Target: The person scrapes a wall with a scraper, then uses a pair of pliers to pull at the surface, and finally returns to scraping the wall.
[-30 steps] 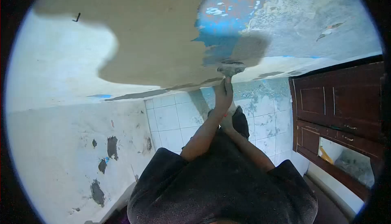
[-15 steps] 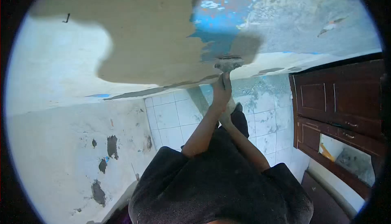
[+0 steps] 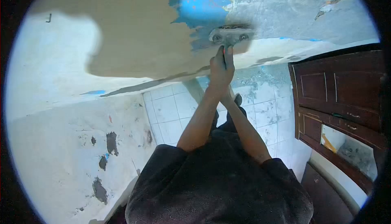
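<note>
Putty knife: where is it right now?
Head view, upper centre: the putty knife is pressed against the ceiling at the edge of the blue paint patch, held up by both hands.

Scraper [image 3: 230,34] against ceiling [image 3: 138,32]; cabinet [image 3: 338,89] right of tiles [image 3: 171,114].

A: How is the light?
B: Bright daylight washes out the white wall [image 3: 53,114] on the left; the wooden door [image 3: 338,89] on the right stays dim.
A: Any distortion?
B: Strong fisheye; a black ring frames the picture and straight lines bow. The scraper [image 3: 230,34] is slightly blurred, casting a soft shadow.
</note>
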`<control>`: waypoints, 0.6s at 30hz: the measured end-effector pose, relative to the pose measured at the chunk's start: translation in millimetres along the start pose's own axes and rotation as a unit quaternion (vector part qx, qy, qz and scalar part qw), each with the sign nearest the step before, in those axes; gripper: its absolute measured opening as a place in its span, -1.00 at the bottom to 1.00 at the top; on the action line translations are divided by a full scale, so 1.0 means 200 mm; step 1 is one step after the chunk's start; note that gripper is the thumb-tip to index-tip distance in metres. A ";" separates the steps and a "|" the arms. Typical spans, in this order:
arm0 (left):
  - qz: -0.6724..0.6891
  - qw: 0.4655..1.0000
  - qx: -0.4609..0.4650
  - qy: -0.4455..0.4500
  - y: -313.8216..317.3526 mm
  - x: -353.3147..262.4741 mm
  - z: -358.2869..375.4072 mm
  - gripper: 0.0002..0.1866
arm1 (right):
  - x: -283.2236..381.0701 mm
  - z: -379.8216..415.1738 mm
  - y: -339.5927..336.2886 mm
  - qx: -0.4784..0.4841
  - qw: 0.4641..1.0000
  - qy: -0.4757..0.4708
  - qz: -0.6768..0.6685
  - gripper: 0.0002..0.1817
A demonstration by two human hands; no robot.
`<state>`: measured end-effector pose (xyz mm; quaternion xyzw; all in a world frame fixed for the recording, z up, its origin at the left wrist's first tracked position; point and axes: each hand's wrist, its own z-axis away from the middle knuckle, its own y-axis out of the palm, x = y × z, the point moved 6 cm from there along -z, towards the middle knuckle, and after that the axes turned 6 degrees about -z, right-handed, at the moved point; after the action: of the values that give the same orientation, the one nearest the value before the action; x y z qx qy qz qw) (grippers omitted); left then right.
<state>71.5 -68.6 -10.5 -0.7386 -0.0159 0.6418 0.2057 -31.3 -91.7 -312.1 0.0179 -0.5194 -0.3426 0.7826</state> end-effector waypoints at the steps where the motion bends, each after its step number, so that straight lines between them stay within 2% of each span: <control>1: 0.006 1.000 -0.004 0.010 0.00 -0.02 0.00 -0.48 | 0.00 0.00 0.00 0.002 1.000 0.005 -0.017 -0.86; 5: 0.029 0.999 -0.018 -0.042 0.08 0.32 0.11 -0.48 | -0.18 0.17 0.04 0.003 0.996 0.032 -0.079 -0.86; 8: 0.016 0.997 -0.024 -0.073 0.08 0.40 0.16 -0.47 | -0.28 0.26 0.01 -0.001 0.991 0.056 -0.125 -0.86; 9: -0.001 0.996 -0.017 -0.084 0.09 0.44 0.17 -0.47 | -0.22 0.29 0.05 -0.002 0.988 0.065 -0.140 -0.86; 10: -0.002 0.996 -0.017 -0.084 0.09 0.46 0.18 -0.47 | -0.07 0.33 0.03 0.032 0.995 -0.028 0.088 -0.87; 11: 0.005 0.995 -0.012 -0.095 0.10 0.48 0.18 -0.48 | -0.04 0.34 0.04 0.032 0.995 -0.028 0.088 -0.87; 13: 0.018 0.993 -0.004 -0.116 0.12 0.51 0.18 -0.50 | 0.09 0.36 0.06 -0.025 0.962 -0.139 0.232 -0.88; 14: -0.010 0.993 0.005 -0.120 0.10 0.45 0.17 -0.50 | -0.23 0.28 -0.04 -0.018 0.998 0.028 -0.060 -0.90; 15: -0.010 0.993 0.005 -0.120 0.11 0.46 0.16 -0.50 | -0.28 0.25 -0.06 -0.017 0.998 0.028 -0.060 -0.90; 16: -0.023 0.995 -0.010 -0.097 0.11 0.47 0.16 -0.50 | -0.24 0.23 -0.08 -0.029 0.994 -0.075 0.067 -0.89; 17: -0.037 0.996 -0.024 -0.076 0.11 0.48 0.16 -0.51 | -0.20 0.25 -0.07 -0.041 0.965 -0.176 0.191 -0.89; 18: -0.033 0.996 -0.007 -0.080 0.11 0.45 0.15 -0.52 | -0.03 0.26 0.04 0.022 0.982 -0.102 0.157 -0.86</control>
<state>53.5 -53.6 -104.7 -0.6854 -0.0616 0.6915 0.2195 -72.7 -65.2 -290.8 -0.0819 -0.6002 -0.2046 0.7689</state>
